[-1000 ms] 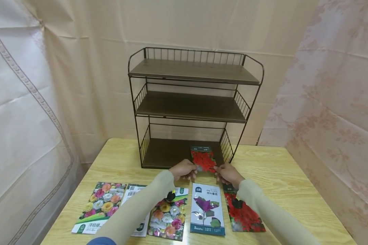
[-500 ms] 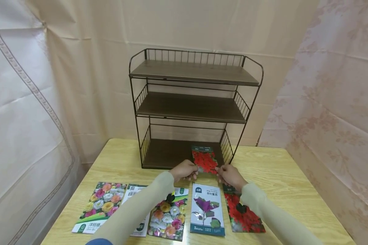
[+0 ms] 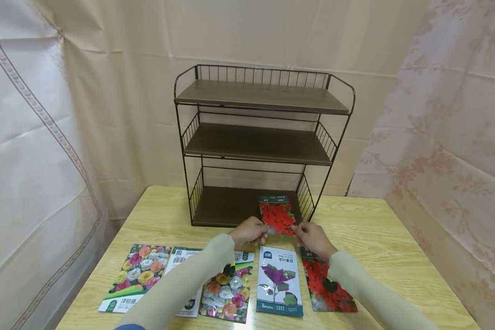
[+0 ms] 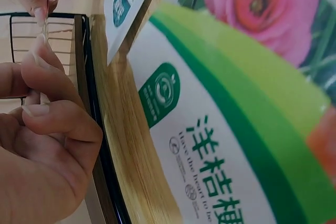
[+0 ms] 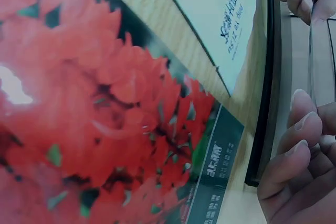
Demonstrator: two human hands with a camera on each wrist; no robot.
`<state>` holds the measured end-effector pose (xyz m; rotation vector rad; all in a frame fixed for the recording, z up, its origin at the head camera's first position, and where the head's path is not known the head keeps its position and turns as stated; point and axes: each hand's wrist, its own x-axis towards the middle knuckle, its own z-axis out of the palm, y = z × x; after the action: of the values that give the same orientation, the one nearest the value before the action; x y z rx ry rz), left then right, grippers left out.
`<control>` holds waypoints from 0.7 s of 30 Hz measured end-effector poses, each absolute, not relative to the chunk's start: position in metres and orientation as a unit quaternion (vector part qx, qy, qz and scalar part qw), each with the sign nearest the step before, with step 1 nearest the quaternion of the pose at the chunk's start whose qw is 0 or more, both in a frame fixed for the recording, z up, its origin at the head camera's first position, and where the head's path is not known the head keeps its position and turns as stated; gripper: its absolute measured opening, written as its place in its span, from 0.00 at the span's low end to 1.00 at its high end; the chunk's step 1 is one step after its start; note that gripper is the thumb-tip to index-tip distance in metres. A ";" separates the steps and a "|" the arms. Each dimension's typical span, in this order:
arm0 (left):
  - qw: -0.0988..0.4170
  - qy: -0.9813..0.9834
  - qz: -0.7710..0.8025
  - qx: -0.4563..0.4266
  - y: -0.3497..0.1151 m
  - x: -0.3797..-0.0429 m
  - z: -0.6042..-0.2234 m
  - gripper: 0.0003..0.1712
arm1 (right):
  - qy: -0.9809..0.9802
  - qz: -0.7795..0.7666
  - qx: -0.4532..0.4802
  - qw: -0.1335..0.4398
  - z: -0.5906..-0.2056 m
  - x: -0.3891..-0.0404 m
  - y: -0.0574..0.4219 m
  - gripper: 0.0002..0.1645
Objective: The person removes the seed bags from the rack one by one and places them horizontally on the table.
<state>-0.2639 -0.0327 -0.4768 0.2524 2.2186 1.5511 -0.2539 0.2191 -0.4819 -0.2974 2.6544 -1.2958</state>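
Observation:
Both my hands pinch a red-flowered seed packet [image 3: 277,216] by its near corners, at the front of the rack's bottom shelf [image 3: 227,206]. My left hand [image 3: 250,230] grips its left corner, thumb against fingertips; my right hand [image 3: 315,239] has the right corner. The packet's far end reaches over the shelf board. In the right wrist view it appears edge-on as a thin strip above the right fingers [image 5: 299,129]. Under my right wrist lies another red-flowered packet [image 3: 330,284]. A white packet with a purple flower [image 3: 275,279] lies just in front of my hands.
A three-tier metal rack [image 3: 261,142] with dark boards stands at the back of the wooden table [image 3: 375,247]. To the left lie a mixed-rose packet [image 3: 138,272], a packet with a barcode [image 3: 181,259] and another rose packet [image 3: 227,291], partly under my left forearm. Curtains hang behind.
Both hands and the pinched packet have shifted slightly to the right. The packets lying on the table have stayed in place.

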 end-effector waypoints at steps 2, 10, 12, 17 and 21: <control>0.208 0.794 0.564 0.090 -0.032 -0.261 -0.476 0.21 | 0.891 -0.434 -0.102 0.082 -0.482 -0.252 0.220 0.23; 0.196 0.791 0.573 0.089 -0.028 -0.254 -0.477 0.20 | 0.894 -0.430 -0.100 0.079 -0.480 -0.245 0.222 0.25; 0.196 0.792 0.571 0.090 -0.028 -0.251 -0.476 0.20 | 0.893 -0.431 -0.104 0.078 -0.480 -0.244 0.223 0.25; 0.198 0.795 0.566 0.092 -0.027 -0.244 -0.473 0.21 | 0.892 -0.431 -0.114 0.073 -0.479 -0.239 0.224 0.24; 0.198 0.800 0.558 0.096 -0.026 -0.236 -0.469 0.21 | 0.895 -0.426 -0.113 0.070 -0.480 -0.233 0.227 0.23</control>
<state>-0.2362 -0.0256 -0.4694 0.2685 2.2374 1.5623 -0.2335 0.2267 -0.4800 -0.3401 2.6921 -1.2821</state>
